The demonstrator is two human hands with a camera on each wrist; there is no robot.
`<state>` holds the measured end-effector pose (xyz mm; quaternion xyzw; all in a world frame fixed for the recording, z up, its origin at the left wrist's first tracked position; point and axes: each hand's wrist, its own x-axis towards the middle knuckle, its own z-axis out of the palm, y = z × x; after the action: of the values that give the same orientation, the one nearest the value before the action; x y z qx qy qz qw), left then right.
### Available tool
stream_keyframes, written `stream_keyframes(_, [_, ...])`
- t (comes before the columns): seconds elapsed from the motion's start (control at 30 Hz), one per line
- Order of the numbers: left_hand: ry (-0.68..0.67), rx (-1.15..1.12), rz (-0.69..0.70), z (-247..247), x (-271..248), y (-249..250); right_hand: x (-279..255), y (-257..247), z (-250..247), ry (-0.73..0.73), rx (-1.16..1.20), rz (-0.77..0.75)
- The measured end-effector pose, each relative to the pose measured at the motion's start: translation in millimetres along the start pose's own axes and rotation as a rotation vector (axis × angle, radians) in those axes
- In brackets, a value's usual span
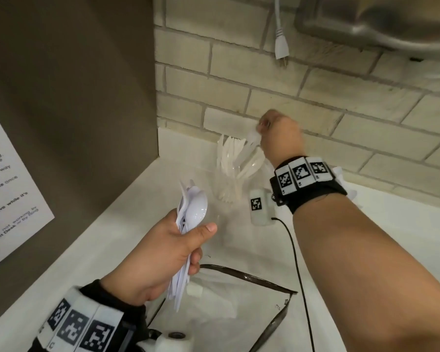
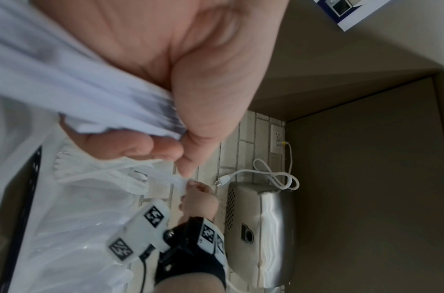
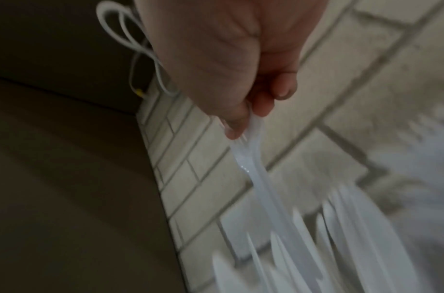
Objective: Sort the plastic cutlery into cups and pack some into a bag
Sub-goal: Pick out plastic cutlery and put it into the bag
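left hand [image 1: 160, 252]: fingers and thumb are wrapping tight around a bundle of white spoons [image 1: 188, 219], holding it above the clear bag [image 1: 239, 301] lying on the counter [image 1: 391, 237].
left-side risk: imo that fistful is looking loose at the bottom, so a spoon could be slipping out.
clear cup [image 1: 226, 189]: sitting by the tile wall, packed with knives.
right hand [image 1: 280, 133]: pinching one white utensil [image 3: 251, 158] by its top end, right over the cup.
right-side risk: probably snagging the crowded blades, or tipping the light cup.
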<state>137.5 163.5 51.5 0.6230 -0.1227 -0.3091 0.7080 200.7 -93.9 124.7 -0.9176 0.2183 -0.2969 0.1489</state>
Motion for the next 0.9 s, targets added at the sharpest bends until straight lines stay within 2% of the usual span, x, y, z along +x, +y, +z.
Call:
stream_keyframes(0.13, [-0.018,-0.019,0.014,5.2,-4.4,-1.4,-6.3,19.1,-60.0,0.216,0.000,-0.079])
stream_keyframes(0.27, [-0.037,-0.026,0.026,12.7,-6.9,-0.8,-16.7,45.3,-88.0,0.271,-0.075,-0.082])
stream_keyframes(0.43, [-0.070,-0.022,0.024,25.0,-6.2,1.8,-34.1,66.4,-67.1,0.113,-0.174,0.021])
stream_keyframes(0.6, [-0.124,-0.028,-0.006,32.9,-4.5,7.2,-50.5,78.4,-22.9,-0.284,-0.303,0.114])
stream_keyframes(0.67, [-0.133,-0.036,-0.009,33.8,-3.3,8.8,-53.4,78.6,-15.6,-0.383,-0.387,0.119])
stream_keyframes(0.8, [-0.148,-0.046,-0.017,36.1,-2.7,8.7,-54.9,74.9,-22.3,-0.415,-0.431,0.102])
stream_keyframes(0.9, [-0.153,-0.049,-0.015,38.3,-3.0,8.5,-63.2,57.9,-44.0,-0.287,-0.265,0.144])
